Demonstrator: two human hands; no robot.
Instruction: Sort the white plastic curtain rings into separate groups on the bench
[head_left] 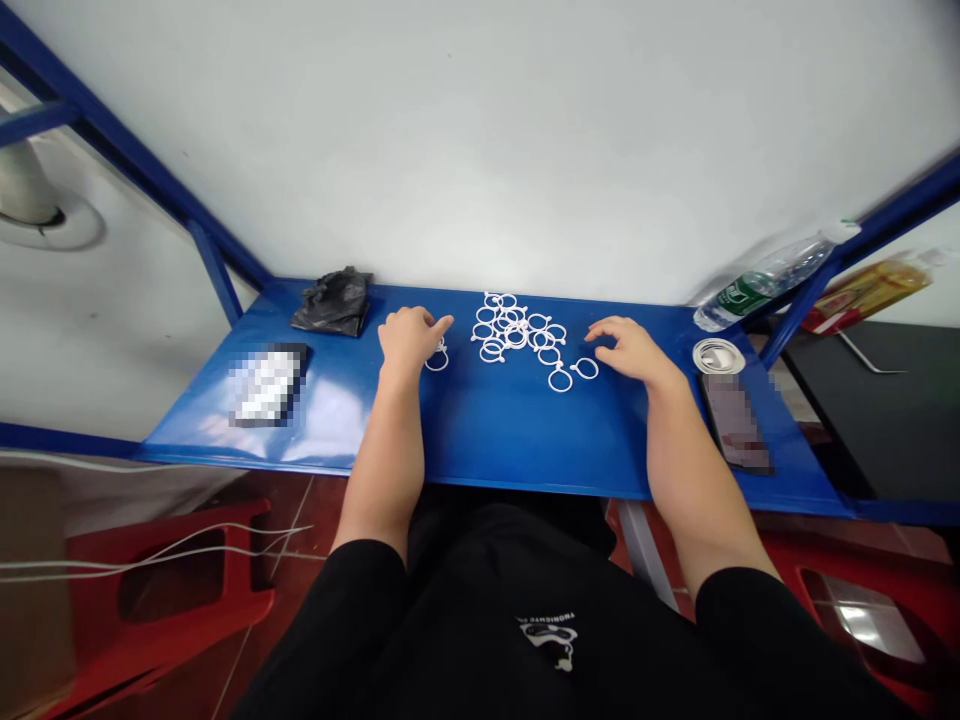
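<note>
Several thin white rings (515,335), each with a small knob, lie in a loose overlapping cluster on the blue table (510,430). My left hand (407,342) is palm down left of the cluster, its thumb stretched out to the right. Beside it, partly hidden by the hand, is a white ring (436,360), with what looks like part of another; contact is unclear. To the right of the cluster, my right hand (628,348) has its fingers apart and holds nothing. Nearest to it lies a single ring (586,369), with another ring (560,380) just left of that.
A crumpled black plastic bag (334,302) and a blurred phone-like object (270,385) lie at the left. On the right are a clear water bottle (772,278), a coiled white cable (718,356) and a phone (735,422). Blue frame bars (802,305) flank the table.
</note>
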